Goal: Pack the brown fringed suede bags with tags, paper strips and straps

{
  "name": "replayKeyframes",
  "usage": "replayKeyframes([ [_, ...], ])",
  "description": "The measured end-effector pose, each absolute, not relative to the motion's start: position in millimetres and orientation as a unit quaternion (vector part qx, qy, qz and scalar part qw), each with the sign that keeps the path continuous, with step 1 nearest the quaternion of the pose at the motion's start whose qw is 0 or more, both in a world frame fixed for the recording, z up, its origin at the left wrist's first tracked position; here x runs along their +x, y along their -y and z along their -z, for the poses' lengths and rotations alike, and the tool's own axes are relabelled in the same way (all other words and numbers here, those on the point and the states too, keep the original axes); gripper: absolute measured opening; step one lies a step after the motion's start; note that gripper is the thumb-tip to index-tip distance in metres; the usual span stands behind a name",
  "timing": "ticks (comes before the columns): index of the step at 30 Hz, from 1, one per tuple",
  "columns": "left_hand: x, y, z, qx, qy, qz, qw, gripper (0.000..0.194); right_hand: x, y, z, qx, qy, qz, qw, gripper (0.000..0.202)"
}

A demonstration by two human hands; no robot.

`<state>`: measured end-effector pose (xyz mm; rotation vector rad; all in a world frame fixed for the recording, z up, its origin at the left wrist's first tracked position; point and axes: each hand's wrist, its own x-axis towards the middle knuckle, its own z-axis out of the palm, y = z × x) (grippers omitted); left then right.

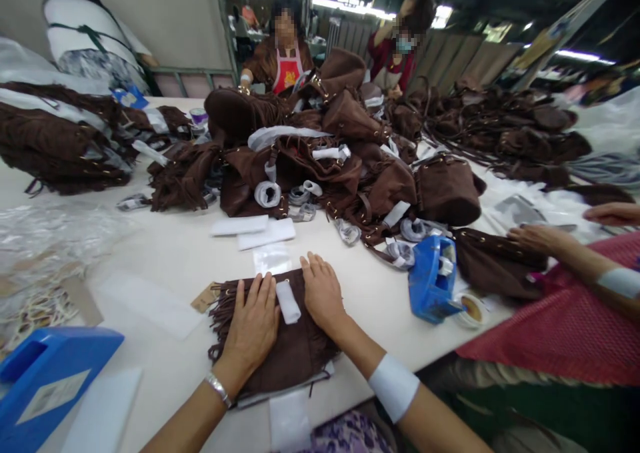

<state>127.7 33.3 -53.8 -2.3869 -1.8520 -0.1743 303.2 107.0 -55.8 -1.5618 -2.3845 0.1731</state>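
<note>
A brown fringed bag lies flat in front of me at the table's near edge. My left hand presses on its left part, fingers stretched out and close together. On its upper right part rests my right hand, also flat with fingers extended. Between the hands a small white wrapped piece sits on the bag. A brown cardboard tag sticks out from the fringe at the left. Just beyond the bag lies a small clear plastic packet.
A heap of brown bags spreads across the table's middle. Blue tape dispensers stand at right and near left. Clear plastic bags and strings lie left. At right, a co-worker's hands are over another brown bag. Two people are across the table.
</note>
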Motion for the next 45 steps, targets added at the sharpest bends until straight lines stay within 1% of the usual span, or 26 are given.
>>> replayKeyframes([
  [3, 128.4, -34.0, 49.9, -0.784, 0.616, 0.069, 0.031, 0.056, 304.4, -102.3, 68.7, -0.508, 0.845, -0.089, 0.143, 0.046],
  [6, 127.7, -35.7, 47.1, -0.780, 0.620, 0.080, 0.015, 0.056, 311.8, -102.3, 80.4, -0.482, 0.856, -0.089, 0.163, 0.047],
  [9, 126.6, -34.4, 48.6, -0.778, 0.623, 0.085, 0.010, 0.056, 315.5, -104.8, 89.2, -0.478, 0.859, -0.085, 0.165, 0.046],
  [12, 126.1, -31.2, 52.7, -0.779, 0.619, 0.094, 0.021, 0.055, 314.0, -107.1, 90.2, -0.481, 0.858, -0.087, 0.159, 0.045],
  [15, 126.4, -27.8, 54.5, -0.780, 0.615, 0.112, 0.035, 0.054, 312.2, -100.7, 77.0, -0.482, 0.858, -0.084, 0.156, 0.046],
  [20, 126.3, -22.7, 55.5, -0.776, 0.616, 0.130, 0.034, 0.055, 312.5, -52.3, 52.5, -0.504, 0.839, -0.096, 0.180, 0.050],
  [22, 125.6, -21.6, 57.5, -0.775, 0.617, 0.135, 0.030, 0.055, 313.5, -30.2, 55.9, -0.498, 0.838, -0.122, 0.186, 0.052],
  [25, 124.9, -20.7, 60.7, -0.773, 0.617, 0.143, 0.031, 0.056, 316.1, -11.1, 73.3, -0.476, 0.849, -0.143, 0.180, 0.055],
  [28, 124.6, -19.4, 60.2, -0.772, 0.615, 0.154, 0.049, 0.055, 318.5, -8.7, 88.9, -0.464, 0.854, -0.143, 0.188, 0.055],
  [32, 124.9, -14.3, 50.3, -0.757, 0.620, 0.183, 0.093, 0.054, 319.4, -13.3, 90.8, -0.458, 0.856, -0.129, 0.204, 0.053],
  [33, 125.4, -11.2, 46.8, -0.757, 0.617, 0.190, 0.102, 0.052, 319.4, -14.0, 89.6, -0.457, 0.856, -0.125, 0.207, 0.052],
  [35, 127.3, -1.3, 40.2, -0.770, 0.598, 0.193, 0.107, 0.042, 319.3, -14.5, 87.8, -0.455, 0.857, -0.122, 0.209, 0.052],
  [37, 130.3, 13.1, 36.4, -0.800, 0.565, 0.180, 0.093, 0.030, 319.0, -14.5, 87.9, -0.453, 0.858, -0.126, 0.207, 0.052],
  [38, 131.9, 21.3, 35.9, -0.815, 0.549, 0.170, 0.082, 0.027, 318.6, -14.7, 88.5, -0.453, 0.858, -0.130, 0.205, 0.052],
  [42, 134.2, 50.5, 42.2, -0.835, 0.527, 0.157, 0.040, 0.024, 319.4, -18.3, 86.6, -0.454, 0.856, -0.148, 0.196, 0.052],
  [45, 130.5, 59.7, 49.0, -0.830, 0.532, 0.167, 0.020, 0.022, 331.0, -18.8, 71.7, -0.439, 0.864, -0.165, 0.183, 0.051],
])
